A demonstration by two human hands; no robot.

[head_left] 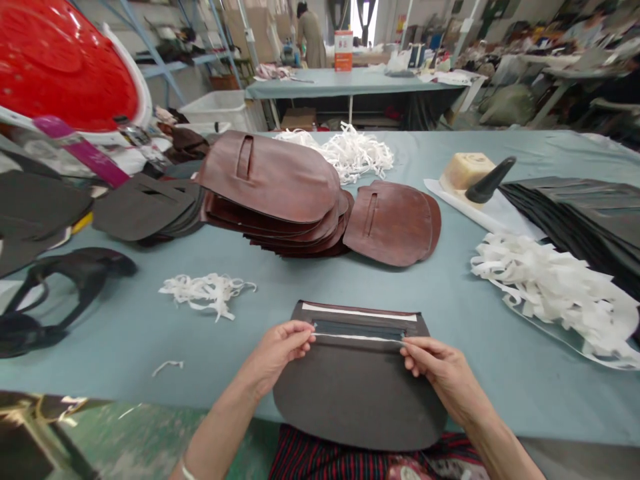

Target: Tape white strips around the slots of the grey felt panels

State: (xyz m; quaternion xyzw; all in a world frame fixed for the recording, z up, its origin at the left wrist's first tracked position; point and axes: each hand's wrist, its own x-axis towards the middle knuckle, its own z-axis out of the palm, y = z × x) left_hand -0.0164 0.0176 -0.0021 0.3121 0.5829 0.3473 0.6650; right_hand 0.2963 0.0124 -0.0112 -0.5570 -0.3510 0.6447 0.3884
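A dark grey rounded leather panel (360,393) lies in front of me, its curved end reaching past the table's near edge. Between my hands a thin white strip (357,338) is stretched across the panel, just below a dark slot. My left hand (287,350) pinches the strip's left end, and my right hand (430,357) pinches its right end. Another white strip (360,311) lies flat along the panel's top edge. Whether the held strip touches the panel, I cannot tell.
Beyond the panel stand stacked brown leather pieces (270,177). White scraps lie in a small heap (210,291) at left; a larger pile of white strips (555,287) is at right. A yellowish block (465,170) bears a black horn-shaped tool (490,181). Black scissors (65,293) lie left.
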